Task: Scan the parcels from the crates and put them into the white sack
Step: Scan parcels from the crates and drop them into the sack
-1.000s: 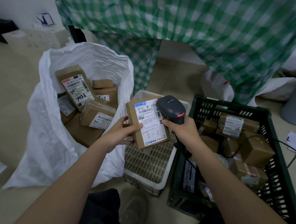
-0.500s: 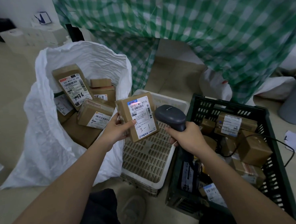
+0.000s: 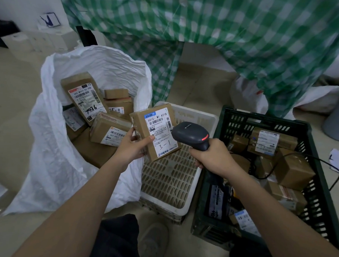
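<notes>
Scanning step in hand: parcel point(image 3: 155, 133) held label-up over the white crate point(image 3: 197, 119), beside the sack point(image 3: 54, 158), with the scanner point(image 3: 191, 135) just to its right. Gripped by the left hand point(image 3: 132, 148), thumb on the label, fingers behind; right hand point(image 3: 213, 157) wrapped round the scanner handle. Next, probably: swing left, drop into the sack.
</notes>
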Motion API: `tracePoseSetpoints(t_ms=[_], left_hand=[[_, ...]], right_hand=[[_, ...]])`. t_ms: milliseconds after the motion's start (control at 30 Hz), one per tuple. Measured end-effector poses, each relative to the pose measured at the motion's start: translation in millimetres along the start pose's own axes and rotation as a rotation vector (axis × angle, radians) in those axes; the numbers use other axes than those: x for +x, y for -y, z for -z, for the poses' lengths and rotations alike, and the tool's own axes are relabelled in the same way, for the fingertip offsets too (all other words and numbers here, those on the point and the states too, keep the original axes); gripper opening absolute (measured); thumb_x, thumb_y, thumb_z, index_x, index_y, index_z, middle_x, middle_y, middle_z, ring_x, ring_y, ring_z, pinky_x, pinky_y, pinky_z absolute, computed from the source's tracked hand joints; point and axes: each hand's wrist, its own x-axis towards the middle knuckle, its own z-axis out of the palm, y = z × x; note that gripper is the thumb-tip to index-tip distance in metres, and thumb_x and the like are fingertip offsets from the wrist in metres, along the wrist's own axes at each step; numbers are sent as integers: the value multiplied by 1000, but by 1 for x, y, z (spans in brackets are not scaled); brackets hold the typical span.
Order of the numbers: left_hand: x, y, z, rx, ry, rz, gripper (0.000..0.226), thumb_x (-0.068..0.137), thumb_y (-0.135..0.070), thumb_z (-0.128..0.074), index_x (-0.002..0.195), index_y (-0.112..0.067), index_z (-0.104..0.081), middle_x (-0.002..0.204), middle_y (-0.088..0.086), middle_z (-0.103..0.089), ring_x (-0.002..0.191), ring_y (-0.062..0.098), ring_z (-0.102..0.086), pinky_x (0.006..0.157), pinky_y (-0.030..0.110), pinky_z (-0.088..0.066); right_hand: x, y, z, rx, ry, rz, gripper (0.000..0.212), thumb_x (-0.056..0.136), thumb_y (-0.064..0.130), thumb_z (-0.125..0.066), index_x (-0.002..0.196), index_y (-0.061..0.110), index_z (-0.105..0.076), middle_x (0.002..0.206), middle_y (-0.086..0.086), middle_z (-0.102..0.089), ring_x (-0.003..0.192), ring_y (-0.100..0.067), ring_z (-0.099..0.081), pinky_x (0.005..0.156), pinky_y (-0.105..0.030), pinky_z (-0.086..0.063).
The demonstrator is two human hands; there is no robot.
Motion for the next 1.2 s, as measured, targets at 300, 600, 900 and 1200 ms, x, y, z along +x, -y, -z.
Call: tracePoseSetpoints(t_ms=[300,600,900,1200], left_hand=[[-15,-25,23,-39,-198,-180,62,81,-32,-76,135,-34,-46,106,-22,-56,96,-4,-59,83,20,-51],[39,-85,58,150,-450,-303,96,54,-73,-77,137,-41,-42,135,-2,-52,120,21,-56,94,49,-51],[152,-106,60,1148,-546,-161,58,91,-49,-55,137,-16,-42,144,20,-33,135,36,-24,105,49,-31],[183,-91,85,1689,-562,-397,31,94,-30,-58,121,-16,-61,135,10,-44,124,34,-36,102,41,-33]], right_hand=[[15,10,-22,177,-180,5,24,82,21,-75,75,1,-65,67,-19,-66,64,-24,-63,68,-43,-53],[60,31,-44,311,-196,-64,28,86,16,-71,83,-10,-61,70,-26,-60,64,-28,-58,64,-35,-44],[152,42,-53,272,-193,-67,21,85,19,-72,69,8,-61,63,-14,-63,54,-20,-59,61,-32,-47],[175,31,-63,212,-168,-58,23,82,19,-74,77,-2,-65,68,-22,-66,60,-26,-61,63,-36,-49]])
